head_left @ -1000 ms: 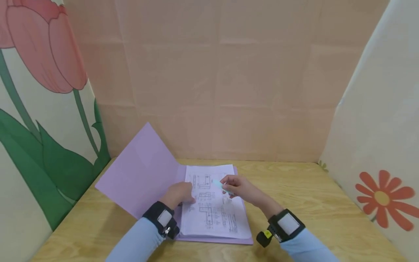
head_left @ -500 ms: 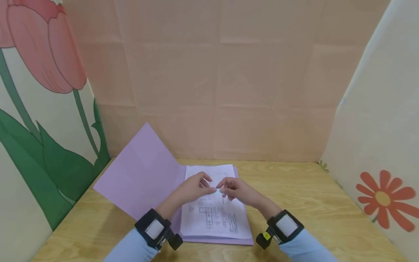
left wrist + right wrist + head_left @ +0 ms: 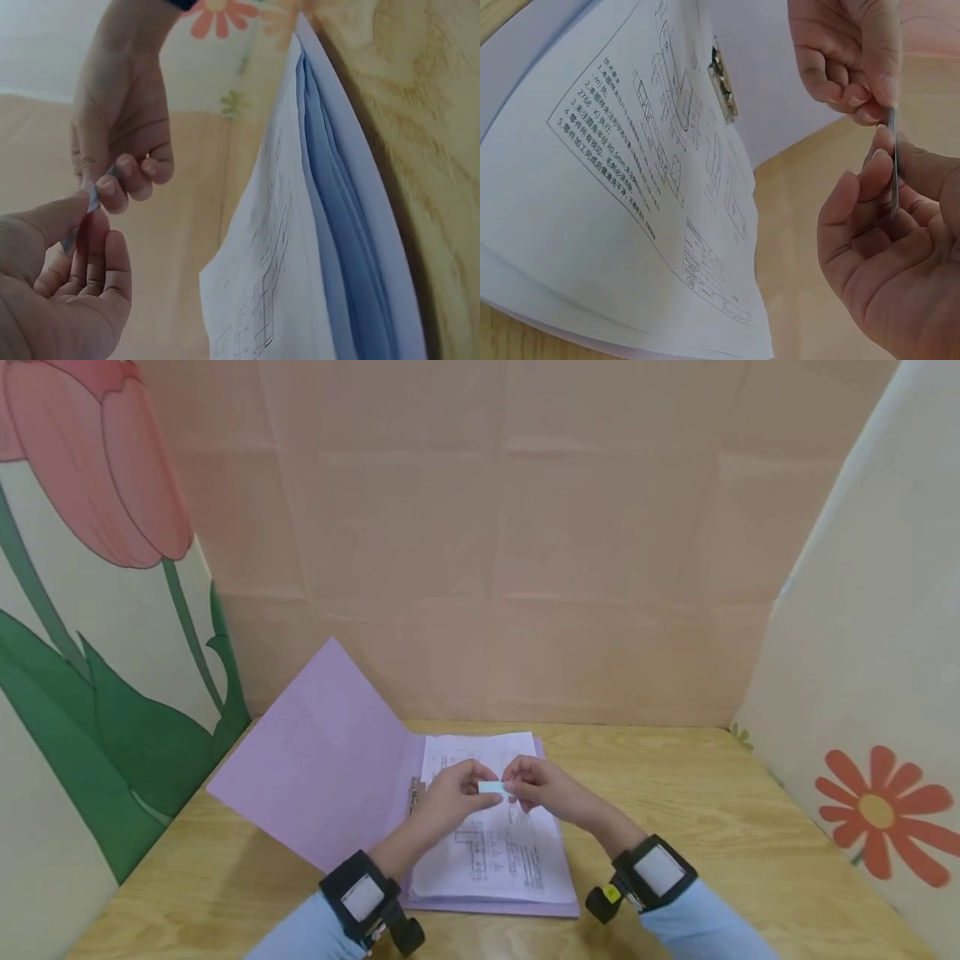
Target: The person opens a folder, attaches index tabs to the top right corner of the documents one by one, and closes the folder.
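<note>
Above the open folder, my two hands meet at a small, thin pale-blue strip [image 3: 490, 787]. My left hand [image 3: 444, 797] pinches one end between thumb and fingers. At the other end, my right hand [image 3: 551, 791] pinches it, its remaining fingers curled. Seen edge-on in the right wrist view, the strip [image 3: 895, 169] looks thin and stiff. Below lies a stack of printed papers [image 3: 495, 877] with technical drawings, inside the purple folder [image 3: 322, 760]. The folder's cover stands tilted up on the left. A metal clip [image 3: 723, 84] sits along its spine.
The folder lies on a wood-grain table [image 3: 675, 810]. A plain peach backdrop [image 3: 487, 568] rises behind it. Side panels carry a painted tulip [image 3: 105, 460] and a red flower [image 3: 876, 814]. Each wrist wears a black camera strap.
My left hand has left the inner edge of the papers and moved right and up to the strip. It now pinches the strip too. The right hand has stayed nearly in place.
</note>
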Tool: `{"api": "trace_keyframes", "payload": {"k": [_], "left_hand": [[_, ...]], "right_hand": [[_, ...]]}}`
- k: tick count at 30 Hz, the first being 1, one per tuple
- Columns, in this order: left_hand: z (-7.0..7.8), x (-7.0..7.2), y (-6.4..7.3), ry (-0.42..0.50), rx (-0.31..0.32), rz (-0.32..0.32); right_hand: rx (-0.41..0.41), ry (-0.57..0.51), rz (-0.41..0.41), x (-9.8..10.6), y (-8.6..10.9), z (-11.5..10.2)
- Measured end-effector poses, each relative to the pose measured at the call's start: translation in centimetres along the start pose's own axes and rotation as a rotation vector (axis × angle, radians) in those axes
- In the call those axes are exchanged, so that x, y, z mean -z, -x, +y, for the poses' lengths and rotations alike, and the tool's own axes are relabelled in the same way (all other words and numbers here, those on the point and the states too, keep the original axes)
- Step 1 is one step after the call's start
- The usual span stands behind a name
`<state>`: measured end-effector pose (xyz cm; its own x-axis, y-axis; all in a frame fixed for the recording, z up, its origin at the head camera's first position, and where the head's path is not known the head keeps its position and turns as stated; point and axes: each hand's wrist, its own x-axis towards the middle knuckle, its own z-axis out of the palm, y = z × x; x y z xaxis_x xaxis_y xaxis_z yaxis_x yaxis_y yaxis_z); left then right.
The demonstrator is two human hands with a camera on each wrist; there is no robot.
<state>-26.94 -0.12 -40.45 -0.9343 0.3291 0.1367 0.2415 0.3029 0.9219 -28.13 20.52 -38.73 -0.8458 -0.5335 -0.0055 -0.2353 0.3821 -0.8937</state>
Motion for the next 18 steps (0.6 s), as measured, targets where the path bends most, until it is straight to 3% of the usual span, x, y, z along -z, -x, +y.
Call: {"api": "trace_keyframes", "payload": {"k": [3, 9, 18], "left_hand": [[-0.1, 0.0, 0.0, 0.077, 0.021, 0.011], [0.0, 0.3, 0.2, 0.118, 0.062, 0.032], [0.1, 0.5, 0.4, 0.205, 0.110, -0.014]], "right_hand": [[0.023, 0.040, -0.003, 0.2, 0.2, -0.4], [0.056, 0.194, 0.044, 0.9, 0.5, -1.2], [0.063, 0.350, 0.078, 1.0, 0.5, -1.2]]}}
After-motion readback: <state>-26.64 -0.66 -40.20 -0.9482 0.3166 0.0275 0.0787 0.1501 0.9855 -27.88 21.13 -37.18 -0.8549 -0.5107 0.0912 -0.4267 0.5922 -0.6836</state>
